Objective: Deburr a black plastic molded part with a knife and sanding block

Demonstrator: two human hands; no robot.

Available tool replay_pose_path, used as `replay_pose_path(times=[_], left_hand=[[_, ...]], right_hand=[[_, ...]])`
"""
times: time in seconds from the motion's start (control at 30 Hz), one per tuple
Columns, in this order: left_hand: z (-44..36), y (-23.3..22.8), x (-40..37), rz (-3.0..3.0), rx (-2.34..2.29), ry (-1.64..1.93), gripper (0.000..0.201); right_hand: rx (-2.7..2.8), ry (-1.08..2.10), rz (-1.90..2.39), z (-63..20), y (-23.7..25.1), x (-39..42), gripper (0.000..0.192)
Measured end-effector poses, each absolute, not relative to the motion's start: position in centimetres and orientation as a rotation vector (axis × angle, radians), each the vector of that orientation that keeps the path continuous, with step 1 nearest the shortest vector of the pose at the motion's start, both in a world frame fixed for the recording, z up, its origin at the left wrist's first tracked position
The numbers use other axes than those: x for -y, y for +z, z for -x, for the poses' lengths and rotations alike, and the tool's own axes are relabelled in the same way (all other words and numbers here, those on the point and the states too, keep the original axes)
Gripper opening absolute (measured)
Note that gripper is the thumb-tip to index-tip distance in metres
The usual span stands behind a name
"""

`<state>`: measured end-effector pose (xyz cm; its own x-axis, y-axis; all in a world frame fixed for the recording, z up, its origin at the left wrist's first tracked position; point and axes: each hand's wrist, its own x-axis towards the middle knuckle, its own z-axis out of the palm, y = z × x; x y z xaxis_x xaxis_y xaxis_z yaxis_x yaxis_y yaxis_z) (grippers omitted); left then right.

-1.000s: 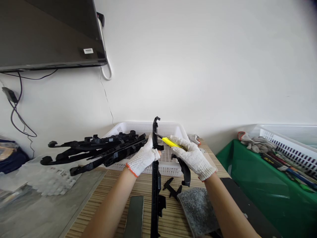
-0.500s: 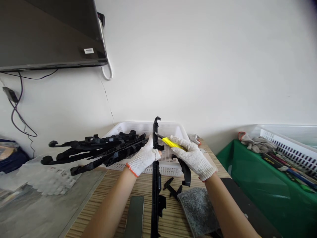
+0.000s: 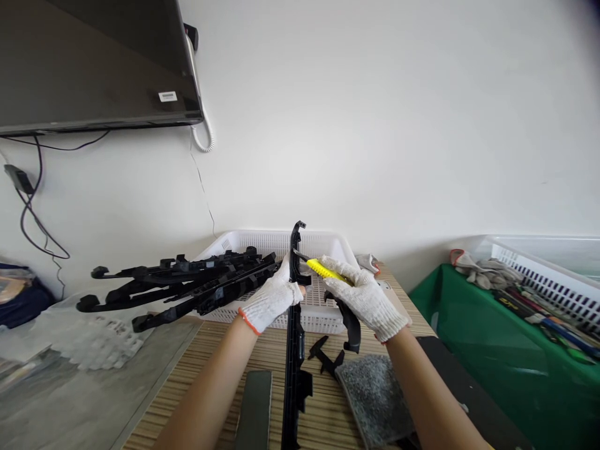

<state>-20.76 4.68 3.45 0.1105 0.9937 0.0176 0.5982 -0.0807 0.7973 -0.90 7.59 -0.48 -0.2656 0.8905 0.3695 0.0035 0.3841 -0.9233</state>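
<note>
My left hand (image 3: 272,299), in a white knit glove, grips a long black plastic part (image 3: 293,350) that stands nearly upright, its hooked top in front of the basket. My right hand (image 3: 368,297), also gloved, holds a yellow utility knife (image 3: 323,269) with its blade against the part's upper section. A curved black plastic piece (image 3: 349,322) hangs just below my right hand. Small black offcuts (image 3: 325,356) lie on the striped wooden table (image 3: 197,369) beneath.
A white mesh basket (image 3: 328,244) stands behind my hands, with several long black parts (image 3: 182,284) stacked across its left rim. A grey pad (image 3: 375,397) and a dark block (image 3: 255,409) lie near me. At right are a green-covered surface (image 3: 492,356) and a tray of tools (image 3: 544,294).
Almost nothing differs. The lower end of the black part has swung slightly to the left; both hands and the knife stay in place.
</note>
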Motion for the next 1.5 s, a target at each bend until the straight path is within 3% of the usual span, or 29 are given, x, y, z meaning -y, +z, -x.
replay_pose_path(times=[1.5], left_hand=[[21.5,1.8,-5.8,-1.741,-1.431,0.893,0.095]], right_hand=[[1.561,1.106,0.767,0.9,-0.8,-7.8,0.056]])
